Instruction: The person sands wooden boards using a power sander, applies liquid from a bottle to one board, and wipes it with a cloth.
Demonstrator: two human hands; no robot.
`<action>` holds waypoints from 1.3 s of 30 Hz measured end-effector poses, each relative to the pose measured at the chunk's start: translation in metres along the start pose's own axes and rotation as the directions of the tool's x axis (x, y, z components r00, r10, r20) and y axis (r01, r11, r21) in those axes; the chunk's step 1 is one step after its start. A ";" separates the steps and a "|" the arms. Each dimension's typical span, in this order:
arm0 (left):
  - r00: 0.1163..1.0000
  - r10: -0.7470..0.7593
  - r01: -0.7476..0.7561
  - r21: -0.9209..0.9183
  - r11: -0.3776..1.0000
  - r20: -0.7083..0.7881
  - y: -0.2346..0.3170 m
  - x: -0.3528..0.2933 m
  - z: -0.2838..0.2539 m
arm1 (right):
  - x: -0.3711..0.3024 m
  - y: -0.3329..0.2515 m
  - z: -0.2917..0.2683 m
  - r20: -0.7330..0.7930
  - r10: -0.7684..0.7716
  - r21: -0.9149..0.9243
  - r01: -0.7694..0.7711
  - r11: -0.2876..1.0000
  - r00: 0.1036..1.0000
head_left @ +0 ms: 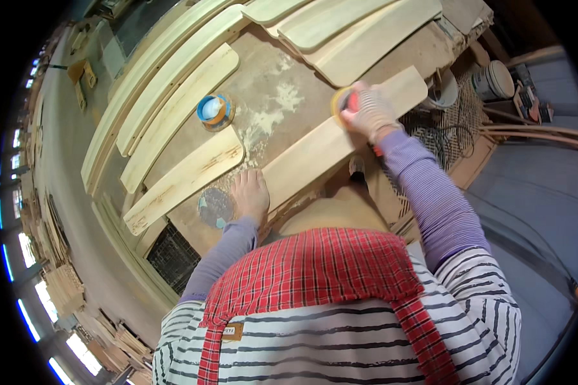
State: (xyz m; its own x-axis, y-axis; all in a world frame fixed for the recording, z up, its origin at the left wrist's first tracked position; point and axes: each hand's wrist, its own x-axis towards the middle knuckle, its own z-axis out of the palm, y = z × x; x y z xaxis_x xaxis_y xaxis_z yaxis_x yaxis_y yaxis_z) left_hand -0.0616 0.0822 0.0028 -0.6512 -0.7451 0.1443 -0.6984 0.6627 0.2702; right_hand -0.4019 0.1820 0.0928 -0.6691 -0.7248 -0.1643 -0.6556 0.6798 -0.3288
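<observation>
A long pale wooden board point(305, 157) with rounded ends lies slantwise along the near edge of the workbench. My right hand point(371, 117), which looks gloved, grips a red sander with a round yellow pad point(336, 108) on the board's upper face. The motion blurs it slightly. My left hand point(250, 194) lies flat, fingers spread, at the board's left end. Beside it is a round grey disc point(216, 207) with light blue patches. Another rounded board point(186, 179) with brown marks lies to the left.
Several curved boards point(180, 90) lie at the far left, more pale boards point(379, 38) at the far right. A blue-rimmed tub point(225, 116) stands mid-bench among wood dust. Right of the bench are a white bucket point(443, 93), a lidded pail point(492, 80) and dark cables point(446, 138).
</observation>
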 end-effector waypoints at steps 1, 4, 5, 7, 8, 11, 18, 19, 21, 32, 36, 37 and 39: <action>1.000 -0.001 0.002 -0.012 1.000 0.030 -0.003 0.000 0.003 | -0.024 -0.030 0.009 0.036 -0.028 0.046 0.026 0.999 0.999; 0.999 -0.041 0.041 0.007 0.999 0.019 0.000 0.003 0.002 | -0.067 -0.084 0.054 0.296 -0.140 0.105 0.113 0.988 0.945; 0.999 -0.032 0.032 0.003 0.999 0.020 -0.002 -0.003 0.001 | -0.086 -0.100 0.051 0.386 -0.137 0.091 0.110 0.990 0.912; 1.000 -0.002 0.002 -0.019 1.000 0.005 -0.006 -0.004 0.002 | -0.116 -0.101 0.039 0.401 -0.353 0.110 0.338 0.935 0.845; 0.998 -0.042 0.043 -0.020 0.999 0.035 -0.002 -0.006 0.000 | -0.118 -0.093 0.031 0.422 -0.330 0.128 0.305 0.944 0.844; 0.997 -0.068 0.068 0.006 0.998 0.031 0.002 -0.014 -0.004 | -0.089 -0.034 0.039 0.248 -0.190 0.178 0.148 0.973 0.950; 0.997 -0.065 0.062 0.063 0.996 0.049 0.007 -0.016 0.002 | 0.010 0.111 -0.029 -0.144 0.256 0.148 -0.235 0.961 0.956; 0.997 -0.061 0.058 0.066 0.996 0.047 0.010 -0.014 0.002 | 0.019 0.116 -0.031 -0.160 0.309 0.114 -0.293 0.949 0.938; 0.996 -0.072 0.069 0.073 0.995 0.044 0.011 -0.015 0.003 | 0.015 0.087 -0.028 -0.040 0.297 0.149 -0.288 0.946 0.954; 0.989 -0.140 0.137 0.063 0.989 0.048 0.010 -0.013 0.000 | -0.107 -0.031 0.052 0.368 -0.190 0.093 0.167 0.982 0.910; 0.989 -0.146 0.144 0.055 0.988 0.034 0.010 -0.018 -0.001 | -0.045 0.038 -0.003 0.106 -0.100 0.061 0.094 0.994 0.989; 0.990 -0.136 0.134 0.059 0.989 0.031 0.011 -0.015 0.000 | -0.023 0.075 0.001 -0.042 -0.107 -0.010 0.107 0.994 0.993; 0.991 -0.130 0.130 0.036 0.991 -0.002 0.012 -0.016 0.001 | 0.011 0.109 -0.027 -0.063 0.049 -0.002 -0.049 0.999 0.997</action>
State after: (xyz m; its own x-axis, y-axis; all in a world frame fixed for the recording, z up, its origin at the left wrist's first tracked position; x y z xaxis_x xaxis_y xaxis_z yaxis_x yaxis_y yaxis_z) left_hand -0.0601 0.1019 0.0026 -0.5542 -0.8252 0.1096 -0.7874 0.5623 0.2526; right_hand -0.4905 0.2510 0.0797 -0.7214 -0.6819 -0.1212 -0.6224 0.7150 -0.3183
